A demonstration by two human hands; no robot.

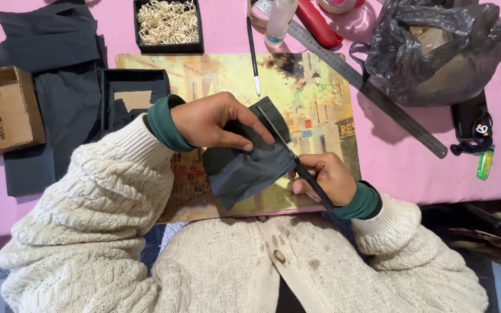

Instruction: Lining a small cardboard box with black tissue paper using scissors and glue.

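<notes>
Pink table [413, 168]: creased black paper [242, 168], slim scissors [294, 157].

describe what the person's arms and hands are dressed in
Both arms wear a chunky cream cable-knit cardigan with brown buttons down the front and some brownish stains. Dark green ribbed cuffs of an under-layer show at both wrists. The left hand and right hand are bare: no gloves or rings visible.

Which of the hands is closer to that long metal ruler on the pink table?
Right. The right hand, gripping scissors, sits just below-left of the ruler; the left hand holds dark paper farther left.
</notes>
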